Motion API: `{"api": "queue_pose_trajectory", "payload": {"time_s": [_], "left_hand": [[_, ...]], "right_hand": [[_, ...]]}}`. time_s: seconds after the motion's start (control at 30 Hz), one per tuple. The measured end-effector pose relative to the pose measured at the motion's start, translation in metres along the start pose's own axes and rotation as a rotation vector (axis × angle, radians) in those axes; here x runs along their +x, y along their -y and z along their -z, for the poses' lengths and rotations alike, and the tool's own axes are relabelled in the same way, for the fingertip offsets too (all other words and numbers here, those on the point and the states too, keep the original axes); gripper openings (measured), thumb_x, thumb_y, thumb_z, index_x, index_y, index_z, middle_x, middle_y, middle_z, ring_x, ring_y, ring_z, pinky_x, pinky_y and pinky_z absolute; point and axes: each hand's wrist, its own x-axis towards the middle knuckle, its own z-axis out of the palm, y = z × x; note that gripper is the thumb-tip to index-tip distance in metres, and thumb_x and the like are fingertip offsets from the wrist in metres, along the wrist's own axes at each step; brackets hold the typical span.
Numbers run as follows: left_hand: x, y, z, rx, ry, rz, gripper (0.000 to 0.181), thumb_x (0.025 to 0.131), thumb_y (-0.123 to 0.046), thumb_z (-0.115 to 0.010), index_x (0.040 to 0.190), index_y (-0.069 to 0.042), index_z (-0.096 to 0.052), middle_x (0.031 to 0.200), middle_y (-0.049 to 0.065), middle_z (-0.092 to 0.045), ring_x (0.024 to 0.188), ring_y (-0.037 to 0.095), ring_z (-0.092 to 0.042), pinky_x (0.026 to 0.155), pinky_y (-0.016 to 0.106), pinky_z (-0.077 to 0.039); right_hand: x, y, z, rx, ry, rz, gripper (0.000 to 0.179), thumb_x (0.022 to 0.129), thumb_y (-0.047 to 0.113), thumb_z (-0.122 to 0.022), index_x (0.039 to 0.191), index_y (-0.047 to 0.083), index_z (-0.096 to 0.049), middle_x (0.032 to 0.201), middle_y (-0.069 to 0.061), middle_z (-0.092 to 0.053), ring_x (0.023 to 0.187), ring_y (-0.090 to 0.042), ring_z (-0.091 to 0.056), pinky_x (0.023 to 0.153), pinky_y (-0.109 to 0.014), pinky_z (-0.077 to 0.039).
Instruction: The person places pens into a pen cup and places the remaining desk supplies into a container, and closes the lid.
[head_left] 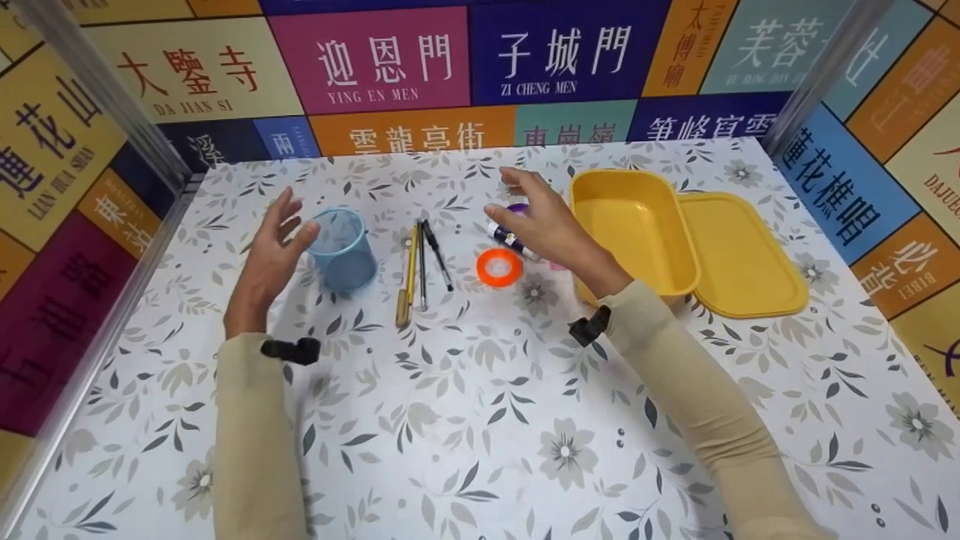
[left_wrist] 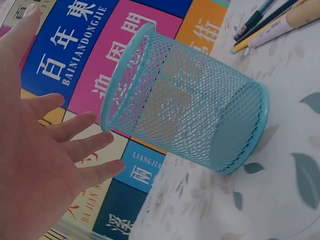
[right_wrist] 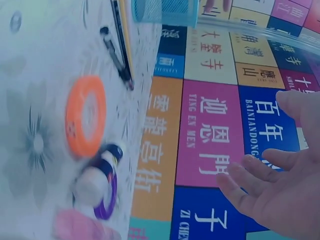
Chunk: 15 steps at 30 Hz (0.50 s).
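Hands, two, both raised with palms facing inward. Left hand (head_left: 266, 255): fingers spread and holding nothing, beside the cup's rim; contact cannot be told. Right hand (head_left: 553, 229): fingers loosely extended, likewise unladen, above the small items left of the box.
Cup (head_left: 345, 266), blue mesh, one, upright.
Writing implements, three, side by side right of the cup: yellow (head_left: 411, 262), slim dark (head_left: 421, 262), black (head_left: 438, 251).
Orange ring (right_wrist: 75, 120), one.
White-and-navy tube (right_wrist: 105, 167), one.
Purple ring (right_wrist: 106, 200), one, partly hidden.
Pink item (right_wrist: 80, 225), one, blurred, kind uncertain.
Yellow box (head_left: 630, 232), one, uncovered; yellow lid (head_left: 750, 262), one, adjoining.
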Motion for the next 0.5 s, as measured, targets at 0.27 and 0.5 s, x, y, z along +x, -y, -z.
{"api": "queue_pose_trajectory", "payload": {"time_s": [0.27, 0.5], "left_hand": [[-0.006, 0.022, -0.009, -0.101, 0.011, -0.011, 0.094, 0.094, -0.043, -0.066, 0.161, -0.035, -0.001, 0.169, 0.010, -0.014, 0.157, 0.031, -0.017, 0.128, 0.053, -0.019], [-0.007, 0.035, -0.014, -0.157, 0.052, 0.034, 0.107, 0.089, -0.036, -0.074, 0.162, -0.031, 0.005, 0.171, 0.007, -0.005, 0.157, 0.029, -0.013, 0.128, 0.054, -0.015]], "right_hand": [[0.005, -0.001, -0.031, 0.014, -0.089, 0.015, 0.064, 0.095, 0.036, -0.068, 0.150, 0.016, -0.041, 0.151, -0.007, -0.042, 0.132, -0.022, -0.053, 0.110, -0.038, -0.049], [0.009, 0.001, -0.050, 0.197, -0.119, -0.054, 0.055, 0.093, 0.025, -0.073, 0.142, 0.014, -0.052, 0.142, -0.011, -0.052, 0.117, -0.026, -0.061, 0.095, -0.035, -0.058]]}}
